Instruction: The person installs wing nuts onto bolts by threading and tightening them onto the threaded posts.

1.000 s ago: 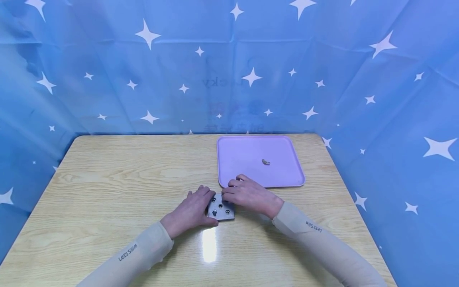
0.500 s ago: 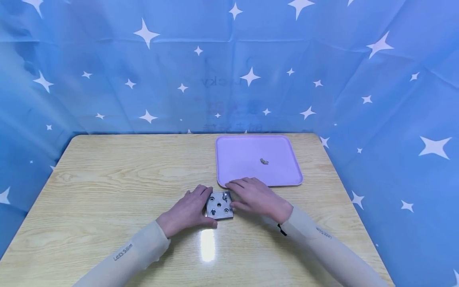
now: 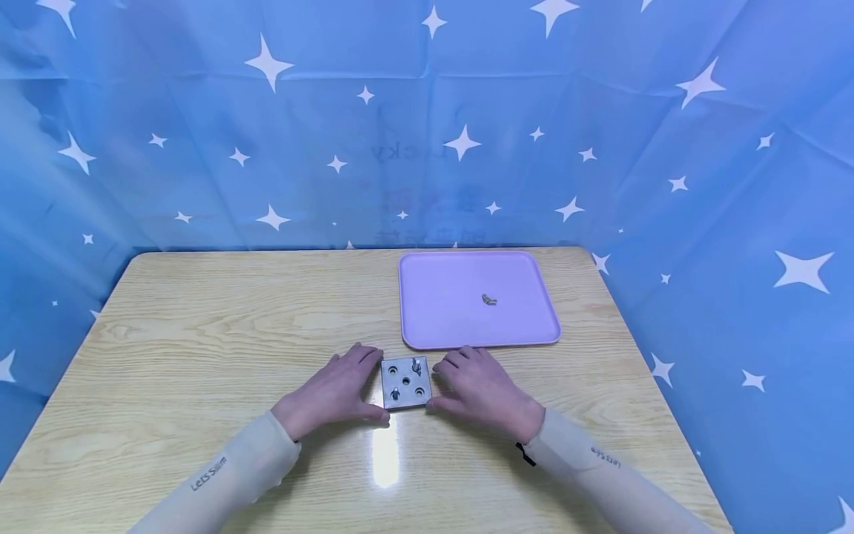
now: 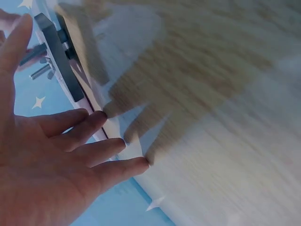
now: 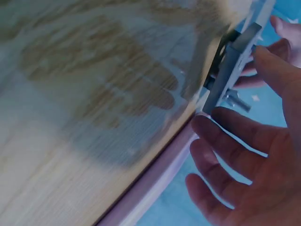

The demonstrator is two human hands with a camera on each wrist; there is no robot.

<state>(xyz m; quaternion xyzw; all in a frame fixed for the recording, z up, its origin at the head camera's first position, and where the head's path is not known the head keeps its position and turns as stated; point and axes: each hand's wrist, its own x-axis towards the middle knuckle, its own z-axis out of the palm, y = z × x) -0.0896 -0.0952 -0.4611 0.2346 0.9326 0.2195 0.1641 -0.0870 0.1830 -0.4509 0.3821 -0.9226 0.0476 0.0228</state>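
Note:
A square grey metal plate with several holes lies on the table between my hands. A bolt with a wing nut stands up at its far right corner, and a second bolt end rises at the near left. In the left wrist view, dark bolt heads sit under the plate. My left hand rests at the plate's left side, fingers spread and loosely bent, gripping nothing. On the right, my right hand lies with relaxed fingers, its thumb close to the near right corner; whether it touches is unclear.
Behind the right hand, a purple tray holds a small cluster of brownish metal pieces, perhaps wing nuts. The wooden table ends at a blue star-patterned curtain.
My right hand has come away from the plate's far right corner and drawn back to its right side, uncovering the wing nut. My left hand has slid slightly left off the plate.

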